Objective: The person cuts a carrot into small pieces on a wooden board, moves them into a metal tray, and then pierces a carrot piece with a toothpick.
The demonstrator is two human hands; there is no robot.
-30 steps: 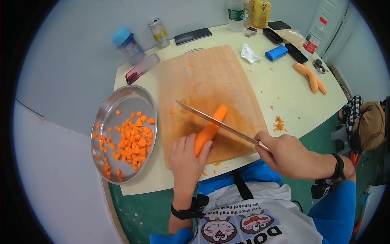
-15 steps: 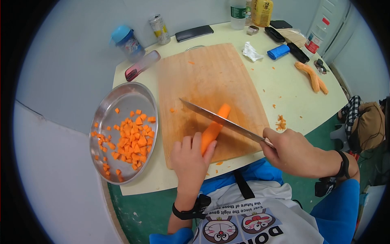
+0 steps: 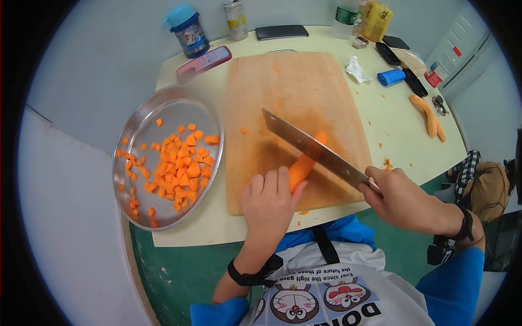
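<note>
While left hand [image 3: 270, 204] pins carrot [image 3: 302, 165] flat on cutting board [image 3: 293, 92], right hand [image 3: 399, 198], grip closed round knife [image 3: 312, 149] handle, lays blade across it; steel tray [image 3: 136, 130] of dice waits at 9 o'clock, handy for scraping.

From my seat at the controls I could read little. The white shirt [image 3: 326, 293] at the bottom of the view carried upside-down print: large letters "DOR", and above them a smaller line that began "the future of those". The bottles [image 3: 375, 19] and the can [image 3: 235, 19] at the table's far edge had labels, but they were too small to read.
</note>
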